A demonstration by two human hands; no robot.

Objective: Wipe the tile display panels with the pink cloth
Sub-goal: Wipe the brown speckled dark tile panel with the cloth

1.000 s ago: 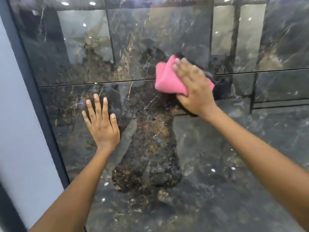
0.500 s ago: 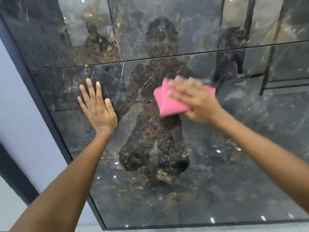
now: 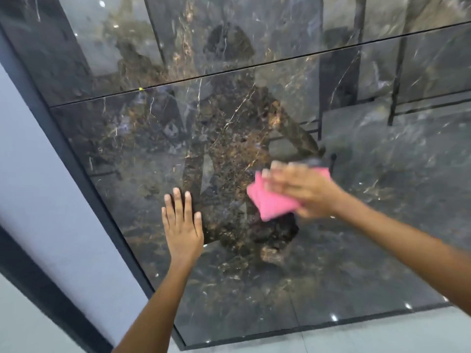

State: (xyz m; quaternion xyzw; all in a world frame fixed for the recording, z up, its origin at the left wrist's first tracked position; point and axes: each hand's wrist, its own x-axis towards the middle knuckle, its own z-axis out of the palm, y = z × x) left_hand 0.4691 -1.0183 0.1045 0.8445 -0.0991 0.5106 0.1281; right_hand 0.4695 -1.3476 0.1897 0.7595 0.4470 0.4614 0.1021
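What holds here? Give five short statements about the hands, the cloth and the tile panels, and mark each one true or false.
1. The right hand presses the pink cloth against the lower tile panel. True.
2. The left hand grips a second cloth. False: it lies flat on the panel with straight fingers and holds nothing.
3. The cloth is above the seam between the upper and lower panels. False: it is well below the seam.
4. The cloth is to the right of the left hand. True.
5. The panels are plain white. False: they are dark, glossy marble-look tiles with light veins.
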